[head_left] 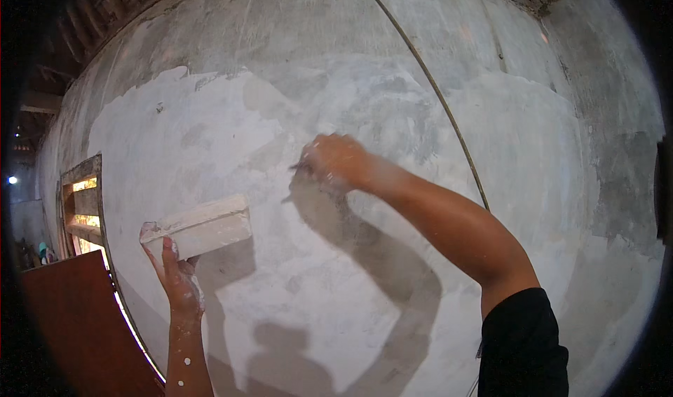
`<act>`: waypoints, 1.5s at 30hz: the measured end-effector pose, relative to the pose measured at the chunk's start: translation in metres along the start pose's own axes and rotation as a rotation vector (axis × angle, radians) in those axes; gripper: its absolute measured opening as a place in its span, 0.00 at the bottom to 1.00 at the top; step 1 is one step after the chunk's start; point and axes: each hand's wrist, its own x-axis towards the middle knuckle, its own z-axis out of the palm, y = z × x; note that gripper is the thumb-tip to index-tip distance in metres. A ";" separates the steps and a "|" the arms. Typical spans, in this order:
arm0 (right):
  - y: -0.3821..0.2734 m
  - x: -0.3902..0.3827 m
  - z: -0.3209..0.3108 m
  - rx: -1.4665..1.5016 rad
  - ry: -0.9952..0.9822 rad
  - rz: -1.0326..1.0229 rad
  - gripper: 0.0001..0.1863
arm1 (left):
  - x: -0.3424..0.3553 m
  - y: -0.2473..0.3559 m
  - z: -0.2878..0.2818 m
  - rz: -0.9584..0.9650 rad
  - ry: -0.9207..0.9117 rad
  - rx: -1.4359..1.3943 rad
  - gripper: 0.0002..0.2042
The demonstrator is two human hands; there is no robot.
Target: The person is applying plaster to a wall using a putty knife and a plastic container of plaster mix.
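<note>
My left hand (172, 264) grips a long, pale, plaster-smeared mud pan (207, 225) by its left end, with fingers wrapped around it from below. White splashes dot that hand and forearm. Higher up and to the right, my right hand (335, 160) is closed at the wall, knuckles up and dusted with white. A thin dark edge of a scraper (296, 167) pokes out at its left side; the rest of the tool is hidden by the fingers. Around both hands the wall (210, 124) carries a patchy coat of pale plaster.
A thin dark cable or rod (434, 92) slants down the wall behind my right arm. At left are a slatted window (85, 201) and a reddish-brown panel (77, 320). Bare grey wall (617, 138) turns a corner at right. Shadows of my arms fall on the plaster.
</note>
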 end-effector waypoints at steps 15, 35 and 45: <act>0.043 0.056 -0.013 -0.204 0.673 0.081 0.11 | -0.015 0.017 -0.003 -0.085 -0.063 0.057 0.31; 0.029 -0.067 0.024 -0.217 0.132 -0.024 0.08 | -0.017 -0.024 0.006 -0.191 -0.164 -0.061 0.34; 0.137 -0.043 -0.025 -0.369 0.677 0.436 0.08 | -0.031 -0.093 0.007 -0.260 -0.153 -0.095 0.36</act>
